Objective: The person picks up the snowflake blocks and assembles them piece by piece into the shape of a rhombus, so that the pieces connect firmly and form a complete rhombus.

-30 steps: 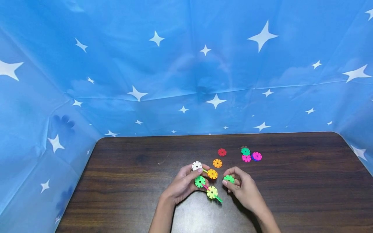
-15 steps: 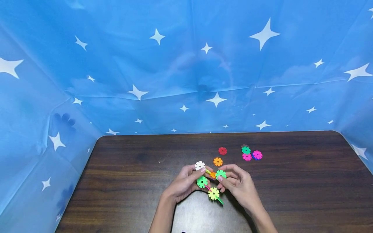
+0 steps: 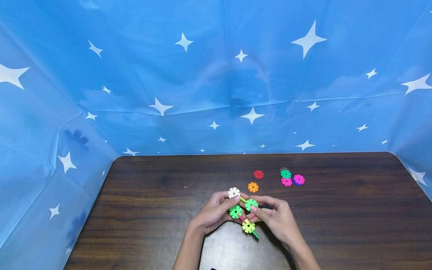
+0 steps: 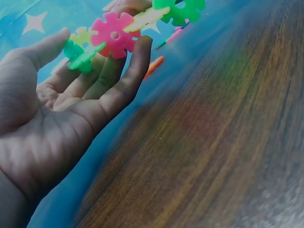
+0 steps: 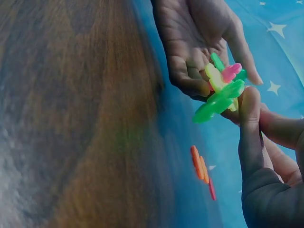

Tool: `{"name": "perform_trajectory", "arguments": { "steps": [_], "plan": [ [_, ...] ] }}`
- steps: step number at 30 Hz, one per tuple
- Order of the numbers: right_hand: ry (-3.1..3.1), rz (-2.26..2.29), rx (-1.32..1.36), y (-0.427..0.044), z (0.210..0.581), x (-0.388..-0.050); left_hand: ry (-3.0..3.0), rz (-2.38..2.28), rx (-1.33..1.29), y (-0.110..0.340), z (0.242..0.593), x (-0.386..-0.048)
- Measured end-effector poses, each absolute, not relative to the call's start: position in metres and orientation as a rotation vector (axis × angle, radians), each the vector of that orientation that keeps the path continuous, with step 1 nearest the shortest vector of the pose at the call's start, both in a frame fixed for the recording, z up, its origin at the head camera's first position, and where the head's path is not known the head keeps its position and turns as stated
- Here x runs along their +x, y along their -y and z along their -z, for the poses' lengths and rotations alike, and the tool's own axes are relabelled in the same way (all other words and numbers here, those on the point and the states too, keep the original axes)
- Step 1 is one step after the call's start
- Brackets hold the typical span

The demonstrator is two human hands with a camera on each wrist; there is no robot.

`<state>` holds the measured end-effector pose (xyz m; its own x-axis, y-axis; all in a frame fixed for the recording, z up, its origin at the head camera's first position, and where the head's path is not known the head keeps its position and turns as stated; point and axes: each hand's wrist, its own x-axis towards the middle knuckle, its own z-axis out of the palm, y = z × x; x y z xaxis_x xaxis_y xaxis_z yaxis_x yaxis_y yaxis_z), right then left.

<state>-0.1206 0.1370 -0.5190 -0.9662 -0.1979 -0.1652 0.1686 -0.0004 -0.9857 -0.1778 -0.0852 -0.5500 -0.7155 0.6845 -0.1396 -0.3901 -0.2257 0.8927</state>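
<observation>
My left hand (image 3: 212, 213) holds a chain of notched plastic discs slotted into one another. In the head view it includes a white disc (image 3: 232, 190), a green disc (image 3: 233, 213) and a yellow disc (image 3: 246, 227), with another green disc (image 3: 255, 234) edge-on at its lower end. A pink disc (image 4: 107, 29) of the chain shows in the left wrist view. My right hand (image 3: 279, 219) pinches a separate green disc (image 3: 249, 202) between thumb and fingers, against the chain's right side. It covers the orange disc there; whether the two are slotted together I cannot tell.
Beyond my hands a loose orange disc (image 3: 250, 185) and a red disc (image 3: 257, 173) lie on the dark wooden table (image 3: 158, 198). Farther right are a teal disc (image 3: 284, 172) and pink discs (image 3: 297, 177), some overlapping others. A blue star-patterned cloth (image 3: 202, 82) stands behind the table.
My right hand has moved left with its green disc, bringing it up to the chain and over the orange disc. My left hand has shifted slightly right, still holding the chain.
</observation>
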Motion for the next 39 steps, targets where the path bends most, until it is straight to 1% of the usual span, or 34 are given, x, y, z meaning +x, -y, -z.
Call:
{"name": "perform_trajectory", "arguments": {
  "steps": [8, 16, 23, 26, 29, 35, 39],
  "plan": [
    [-2.076, 2.113, 0.013, -0.131, 0.522, -0.120, -1.300, -1.979, 0.349, 0.086, 0.549, -0.176],
    [-2.001, 2.259, 0.181, -0.120, 0.523, -0.118, -1.276, -1.944, 0.281, 0.085, 0.549, -0.174],
    [-2.042, 2.211, 0.158, -0.120, 0.525, -0.120, -1.308, -1.955, 0.329, 0.086, 0.550, -0.175],
    [-2.191, 2.106, 0.197, -0.121, 0.526, -0.122, -1.308, -1.998, 0.323, 0.089, 0.550, -0.177],
    [-2.413, 1.885, 0.232, -0.124, 0.526, -0.123, -1.289, -2.027, 0.297, 0.091, 0.548, -0.178],
    [-2.659, 1.419, 0.071, -0.129, 0.529, -0.121, -1.213, -2.044, 0.307, 0.091, 0.546, -0.180],
    [-2.744, 1.244, 0.076, -0.128, 0.530, -0.119, -1.166, -2.075, 0.372, 0.089, 0.547, -0.180]
  ]
}}
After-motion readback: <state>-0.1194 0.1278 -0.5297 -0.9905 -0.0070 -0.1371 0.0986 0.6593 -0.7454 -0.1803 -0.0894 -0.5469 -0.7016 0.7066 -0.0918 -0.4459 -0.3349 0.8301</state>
